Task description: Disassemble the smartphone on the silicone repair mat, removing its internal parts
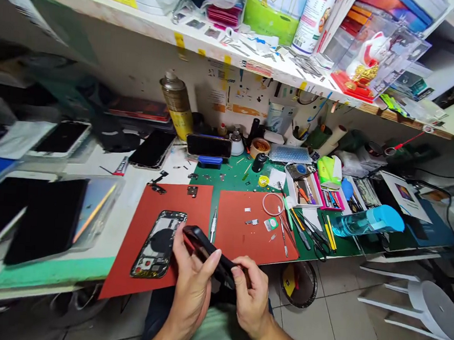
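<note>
While red mats [232, 242] top the bench [127, 194], floor tiles [343, 310] seem greyish.

Phone repair workshop: opened phone [159, 244], screwdriver [213, 224], loose parts [252, 222].

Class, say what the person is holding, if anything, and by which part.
A flat black phone or case, I cannot tell which: left hand near one end, right hand at the other.

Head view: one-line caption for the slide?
Two bare hands hold a dark phone-like object beside an opened phone on a red mat.
</note>
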The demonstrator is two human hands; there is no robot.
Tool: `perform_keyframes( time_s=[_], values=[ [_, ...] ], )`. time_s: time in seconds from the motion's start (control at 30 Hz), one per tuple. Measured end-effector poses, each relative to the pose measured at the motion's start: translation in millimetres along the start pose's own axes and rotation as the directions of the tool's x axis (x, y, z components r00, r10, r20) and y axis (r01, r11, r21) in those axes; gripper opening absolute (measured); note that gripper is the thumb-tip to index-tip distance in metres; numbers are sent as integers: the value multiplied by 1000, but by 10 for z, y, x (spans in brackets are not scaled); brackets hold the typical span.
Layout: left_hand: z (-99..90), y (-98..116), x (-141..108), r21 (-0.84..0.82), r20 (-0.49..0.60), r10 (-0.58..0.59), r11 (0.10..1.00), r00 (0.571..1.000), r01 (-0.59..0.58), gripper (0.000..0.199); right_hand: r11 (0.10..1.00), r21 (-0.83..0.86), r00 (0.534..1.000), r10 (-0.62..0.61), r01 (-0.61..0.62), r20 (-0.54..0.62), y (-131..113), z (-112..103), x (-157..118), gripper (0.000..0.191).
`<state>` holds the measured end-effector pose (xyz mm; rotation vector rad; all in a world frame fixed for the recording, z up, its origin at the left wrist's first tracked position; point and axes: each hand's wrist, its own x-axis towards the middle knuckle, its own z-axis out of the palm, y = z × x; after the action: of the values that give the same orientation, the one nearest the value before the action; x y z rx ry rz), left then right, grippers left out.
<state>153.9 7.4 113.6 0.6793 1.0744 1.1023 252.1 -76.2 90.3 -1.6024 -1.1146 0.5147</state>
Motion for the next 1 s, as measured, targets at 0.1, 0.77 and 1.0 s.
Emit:
perform_keyframes(
  time_s=[0.1, 0.77, 1.0],
  values=[
    [-25, 37, 42, -31, -72, -50, 998, 996, 48, 104, 997, -74, 996, 16, -9, 86, 22, -191, 272, 28],
    [13, 277, 305, -148, -101, -105, 985, 989, 89, 112, 757, -652, 970, 122, 47, 212, 490, -131, 1523, 19],
    [2, 255, 339, -139, -112, -51, 990, 992, 35, 110, 902, -400, 945, -28, 165, 327, 20, -355, 1194, 28]
  ],
)
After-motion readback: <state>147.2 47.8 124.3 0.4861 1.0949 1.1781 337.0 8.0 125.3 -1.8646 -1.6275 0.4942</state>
